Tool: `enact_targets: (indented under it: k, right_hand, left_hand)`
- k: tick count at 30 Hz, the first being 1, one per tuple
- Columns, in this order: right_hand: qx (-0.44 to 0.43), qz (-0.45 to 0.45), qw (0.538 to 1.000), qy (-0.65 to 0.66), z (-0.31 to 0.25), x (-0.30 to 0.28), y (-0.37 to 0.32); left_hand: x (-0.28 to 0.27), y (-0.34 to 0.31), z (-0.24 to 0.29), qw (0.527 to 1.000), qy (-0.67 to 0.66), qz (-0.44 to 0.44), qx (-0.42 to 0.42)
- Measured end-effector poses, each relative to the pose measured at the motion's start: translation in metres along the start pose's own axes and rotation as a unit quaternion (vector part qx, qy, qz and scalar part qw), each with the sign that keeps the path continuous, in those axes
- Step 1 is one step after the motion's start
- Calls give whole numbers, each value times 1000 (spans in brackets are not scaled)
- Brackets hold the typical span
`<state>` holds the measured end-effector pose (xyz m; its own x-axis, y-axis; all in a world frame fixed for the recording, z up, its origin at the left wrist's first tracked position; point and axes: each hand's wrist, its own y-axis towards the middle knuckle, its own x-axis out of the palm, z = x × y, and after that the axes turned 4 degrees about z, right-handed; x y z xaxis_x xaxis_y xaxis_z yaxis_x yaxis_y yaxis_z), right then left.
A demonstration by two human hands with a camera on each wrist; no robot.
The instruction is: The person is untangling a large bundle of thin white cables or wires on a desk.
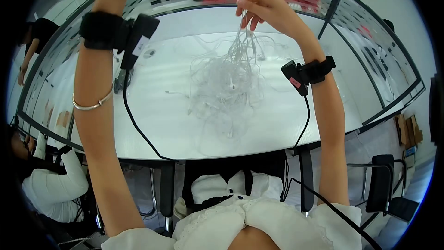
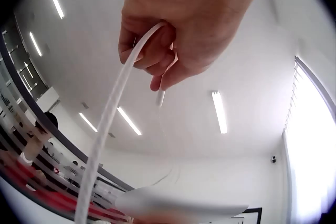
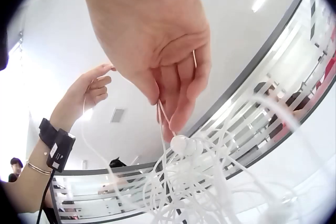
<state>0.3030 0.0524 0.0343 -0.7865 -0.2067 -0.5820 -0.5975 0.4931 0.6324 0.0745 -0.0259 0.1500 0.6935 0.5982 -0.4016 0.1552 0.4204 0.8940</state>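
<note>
A tangled bunch of thin white cables (image 1: 226,83) spreads over the white table, its upper strands rising to the right hand (image 1: 270,11). In the right wrist view the right hand (image 3: 157,50) pinches strands between thumb and fingers, with the tangle (image 3: 184,176) hanging below. The left hand is raised beyond the top edge of the head view; in the left wrist view the left hand (image 2: 184,24) has its fingers curled round a white cable (image 2: 107,113), a small white end (image 2: 160,98) sticking out below the fingertips.
A glass partition with grey stripes (image 1: 185,2) and a dark frame borders the table (image 1: 157,129). A small dark bundle (image 1: 122,81) lies beside the left forearm. Other people sit beyond the glass and at the left (image 1: 55,185). Black camera cords cross the front edge.
</note>
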Motion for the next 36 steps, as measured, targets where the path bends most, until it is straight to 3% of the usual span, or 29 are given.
enact_targets:
  k: [2,3,6,7,10,11,13,15,18,20,21,24,25,29,32,34,35,36]
  right_hand:
    - [-53,84,995,18,11,-14,-1]
    - [-58,179,982,22,14,-19,-1]
    - [-28,56,997,42,5,-13,-2]
    - [42,-10,998,-46,-10,-9,-8]
    - [-16,138,989,52,-1,-9,-7]
    - [-24,191,979,66,7,-6,-6]
    - [13,169,985,-8,12,-3,-9]
    - [67,180,979,-62,22,-4,-14]
    - [30,260,965,-16,66,-31,-20]
    - [71,322,943,50,71,-41,-30]
    - [92,353,927,82,74,-46,-36]
    - [124,361,922,72,87,-60,-59]
    - [137,353,922,79,86,-55,-63]
    - [144,316,937,47,80,-45,-76]
    - [150,334,931,1,73,-42,-80]
    - [137,362,922,25,85,-46,-83]
    - [130,376,917,37,92,-49,-86]
    - [152,391,905,68,96,-52,-90]
  left_hand:
    - [6,-16,5,1000,9,-2,8]
    - [3,-12,1,996,24,-23,-81]
    - [3,-17,-20,999,-28,14,-31]
    - [4,-22,-16,995,-39,48,-82]
    - [-4,-21,-26,994,0,106,-12]
    - [-8,-21,-25,993,-10,114,-30]
    - [-19,-24,-12,989,-28,126,-67]
    - [-22,-23,-9,997,-16,58,-40]
    - [-40,-36,-4,990,113,-79,-18]
    - [-47,-52,-12,962,208,-137,111]
    - [-56,-57,-22,931,295,-214,-19]
    - [-86,-75,-58,969,169,-173,-47]
    - [-91,-74,-55,959,189,-186,-99]
    - [-105,-77,-86,959,248,-119,-61]
    - [-105,-72,-80,945,316,-58,-59]
    - [-98,-75,-90,940,337,-19,-38]
    - [-91,-82,-95,939,342,24,24]
    - [-89,-90,-105,941,337,29,6]
